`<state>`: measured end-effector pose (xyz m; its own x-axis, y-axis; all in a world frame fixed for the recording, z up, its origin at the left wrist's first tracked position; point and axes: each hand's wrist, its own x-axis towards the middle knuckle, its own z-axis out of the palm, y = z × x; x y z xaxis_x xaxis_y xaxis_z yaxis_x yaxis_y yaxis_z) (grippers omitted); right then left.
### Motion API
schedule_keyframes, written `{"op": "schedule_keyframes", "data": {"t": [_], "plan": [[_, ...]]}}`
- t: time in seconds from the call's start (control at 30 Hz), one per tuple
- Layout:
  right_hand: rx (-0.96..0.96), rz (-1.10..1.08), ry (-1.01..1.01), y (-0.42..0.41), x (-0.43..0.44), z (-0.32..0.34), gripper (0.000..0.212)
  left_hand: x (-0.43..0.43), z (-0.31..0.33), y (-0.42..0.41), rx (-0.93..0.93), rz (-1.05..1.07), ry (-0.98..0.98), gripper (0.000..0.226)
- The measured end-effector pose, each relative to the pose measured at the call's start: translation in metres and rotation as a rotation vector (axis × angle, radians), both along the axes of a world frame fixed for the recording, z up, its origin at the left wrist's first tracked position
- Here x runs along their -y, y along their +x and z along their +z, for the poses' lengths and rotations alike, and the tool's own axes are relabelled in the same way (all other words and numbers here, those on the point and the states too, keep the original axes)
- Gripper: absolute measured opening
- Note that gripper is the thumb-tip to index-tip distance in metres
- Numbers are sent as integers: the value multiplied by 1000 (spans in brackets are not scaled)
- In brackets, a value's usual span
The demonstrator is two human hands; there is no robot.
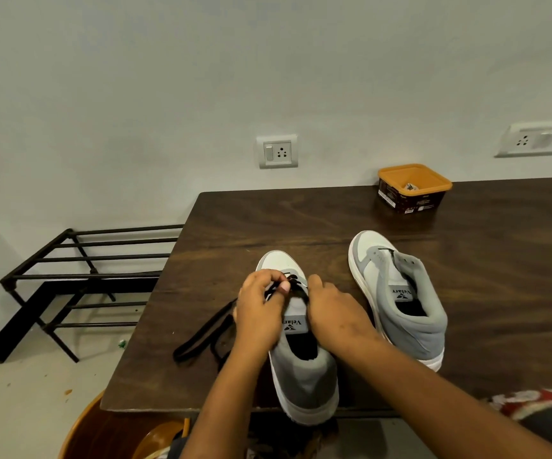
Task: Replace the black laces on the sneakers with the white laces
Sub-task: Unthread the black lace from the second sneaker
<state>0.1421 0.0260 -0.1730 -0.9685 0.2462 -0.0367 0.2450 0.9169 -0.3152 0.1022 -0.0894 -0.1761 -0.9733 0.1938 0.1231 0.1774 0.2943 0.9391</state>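
While the near sneaker [304, 376] stands at the counter's [500, 276] front edge, its tongue label reading "Velar" before a hand cuts it off, the left hand [259, 309] pinches the black lace [201, 332] at the eyelets and the right hand [334, 313] clasps the shoe's side. The lace's slack trails left. Beyond, the far sneaker [400, 293] reads "Velart". Farthest, an orange-rimmed tub [413, 190] bears unreadable print.

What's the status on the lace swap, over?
Left hand pinches the black flat lace at the near grey-and-white sneaker's eyelets. Right hand holds that sneaker's side. Lace partly out, loose end on the dark wooden table. Nothing in the way.
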Motion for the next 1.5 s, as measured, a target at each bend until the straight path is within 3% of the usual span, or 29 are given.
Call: {"op": "schedule_keyframes", "data": {"t": [0.13,0.2,0.3,0.37,0.47,0.57,0.63,0.67,0.77,0.93,1.13,1.33,1.4,1.5], "plan": [[1,5,-14,1,-1,1,15,3,15,-1,283,-19,701,18],[-1,4,-11,1,-1,1,15,8,21,-4,344,5,964,21],[3,-2,-2,1,-1,0,18,21,28,-12,317,105,1156,25],[7,-3,0,1,-1,0,20,33,30,-18,269,145,1134,29],[11,-4,2,1,0,-1,21,46,26,-23,145,152,799,28],[7,-4,-11,1,-1,0,18,40,18,-19,-197,59,39,16],[4,-2,-14,1,-1,1,17,27,12,-10,-322,-84,-411,5],[4,1,-13,1,-1,1,17,19,10,-5,-347,-110,-564,16],[3,13,-8,1,0,2,18,2,2,5,-448,-56,-767,24],[2,18,-6,2,1,2,18,-13,-4,10,-492,77,-790,14],[7,4,7,1,2,0,16,-6,-12,2,-266,-38,-426,20],[-1,7,-13,2,1,1,19,-6,3,3,231,-154,418,37],[9,3,-24,1,1,1,19,-8,7,5,371,-98,615,34],[17,3,-21,2,-1,0,20,0,14,0,343,116,764,42]]}}
